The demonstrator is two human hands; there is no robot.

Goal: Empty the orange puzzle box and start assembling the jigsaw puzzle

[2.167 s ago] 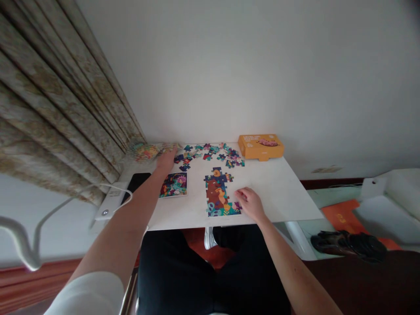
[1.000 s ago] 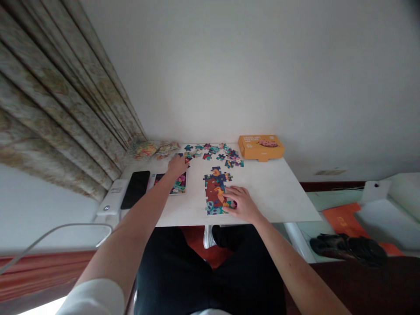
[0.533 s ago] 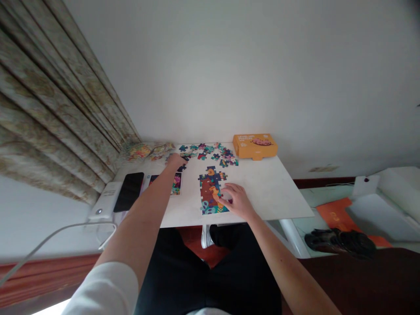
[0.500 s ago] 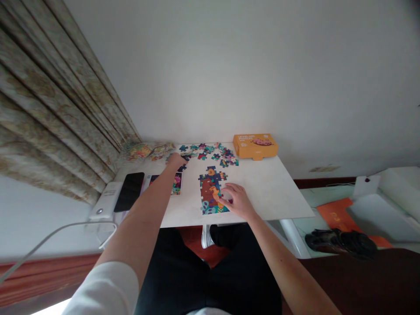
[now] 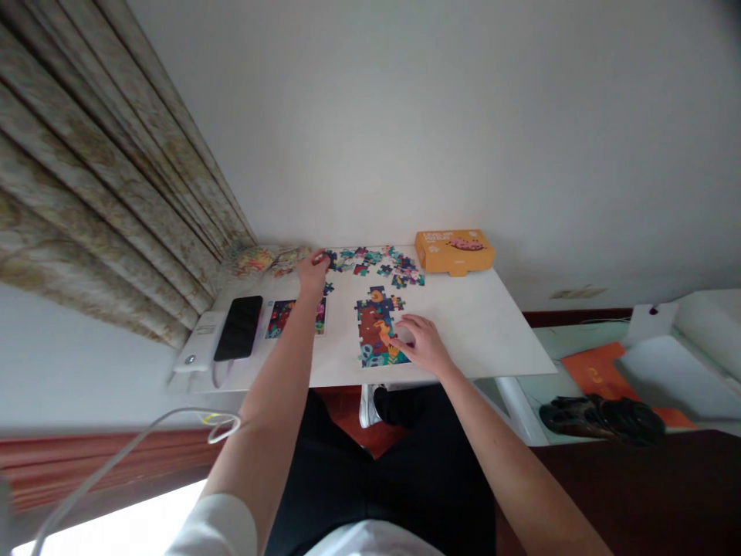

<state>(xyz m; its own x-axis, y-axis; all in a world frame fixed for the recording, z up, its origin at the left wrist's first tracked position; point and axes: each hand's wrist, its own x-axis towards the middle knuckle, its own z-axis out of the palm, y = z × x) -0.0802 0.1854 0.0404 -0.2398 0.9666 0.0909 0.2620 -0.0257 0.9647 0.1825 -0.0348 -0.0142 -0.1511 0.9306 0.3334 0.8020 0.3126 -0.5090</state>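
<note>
A partly joined colourful jigsaw (image 5: 374, 324) lies in the middle of the white table (image 5: 492, 332). My right hand (image 5: 421, 343) rests with spread fingers on its lower right edge. Several loose puzzle pieces (image 5: 382, 264) are scattered along the table's far side. My left hand (image 5: 313, 269) reaches to the left end of that scatter, fingers curled over a dark piece; whether it grips the piece I cannot tell. A picture card (image 5: 286, 316) lies beside my left forearm.
An orange box (image 5: 455, 251) sits at the far right of the table. A black phone (image 5: 239, 327) lies on a white device at the left edge, with a white cable (image 5: 133, 448) trailing off. Curtains (image 5: 104, 177) hang left. Dark shoes (image 5: 602, 421) lie on the floor right.
My left hand moved from the far left corner rightward to the loose pieces. My right hand slid left onto the joined jigsaw's edge. The camera view shifted slightly.
</note>
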